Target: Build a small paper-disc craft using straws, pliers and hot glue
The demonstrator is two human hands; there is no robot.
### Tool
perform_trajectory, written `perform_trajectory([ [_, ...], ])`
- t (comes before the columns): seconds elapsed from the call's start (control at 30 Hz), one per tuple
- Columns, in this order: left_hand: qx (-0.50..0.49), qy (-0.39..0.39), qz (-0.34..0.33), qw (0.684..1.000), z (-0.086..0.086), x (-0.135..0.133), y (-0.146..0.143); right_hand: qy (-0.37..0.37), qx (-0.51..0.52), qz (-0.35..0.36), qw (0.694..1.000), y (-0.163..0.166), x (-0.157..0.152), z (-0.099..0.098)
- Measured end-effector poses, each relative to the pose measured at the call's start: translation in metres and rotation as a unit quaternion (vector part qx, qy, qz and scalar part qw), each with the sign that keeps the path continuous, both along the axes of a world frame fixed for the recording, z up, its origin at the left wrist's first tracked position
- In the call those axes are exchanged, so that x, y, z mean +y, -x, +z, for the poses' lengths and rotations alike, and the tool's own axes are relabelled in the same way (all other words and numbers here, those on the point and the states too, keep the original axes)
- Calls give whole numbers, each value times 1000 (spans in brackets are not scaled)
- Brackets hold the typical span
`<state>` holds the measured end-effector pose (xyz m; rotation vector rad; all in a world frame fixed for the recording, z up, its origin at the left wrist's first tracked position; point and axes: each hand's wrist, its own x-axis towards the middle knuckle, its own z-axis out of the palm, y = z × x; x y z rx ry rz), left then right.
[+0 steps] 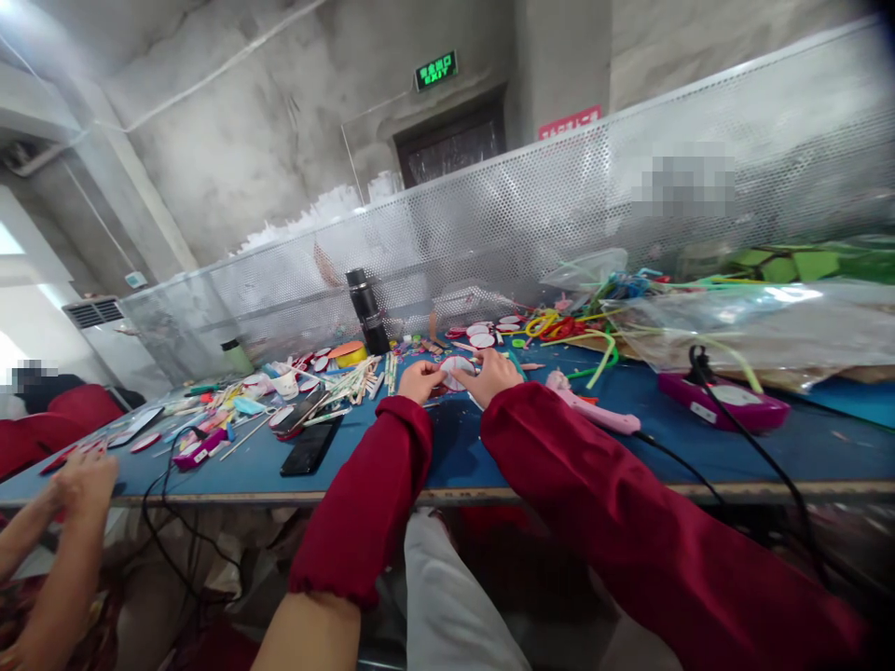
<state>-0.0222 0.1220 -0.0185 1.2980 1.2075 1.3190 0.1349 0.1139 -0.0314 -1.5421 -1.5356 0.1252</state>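
Note:
A small round white disc with a red rim [458, 371] is held just above the blue table. My left hand [419, 380] pinches its left edge with thumb and fingertips. On the opposite edge, my right hand [498, 375] grips the same disc, with the thumb near its face. A thin pale piece shows under the right hand; I cannot tell whether it is held. Several similar white discs [482, 339] lie just behind my hands. To the right of my right sleeve rests a pink glue gun [601, 414] with a black cord.
A black phone [309, 449], loose sticks [356, 384] and a dark thermos [368, 312] stand or lie to the left. Rightward are a purple power strip [727, 401], coloured pipe pieces [559, 326] and plastic bags [769, 326]. A co-worker's hands [84, 475] are at far left.

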Motion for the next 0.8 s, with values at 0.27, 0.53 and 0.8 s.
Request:
perform_trajectory([
  [0.27, 2, -15, 9, 1000, 1, 2, 2, -14, 20, -37, 999, -4, -5, 8],
  [0.53, 11, -32, -3, 999, 1, 0, 0, -26, 15, -34, 999, 1, -4, 3],
  [0.8, 12, -34, -1, 999, 2, -1, 0, -38, 28, -32, 998, 2, -5, 3],
])
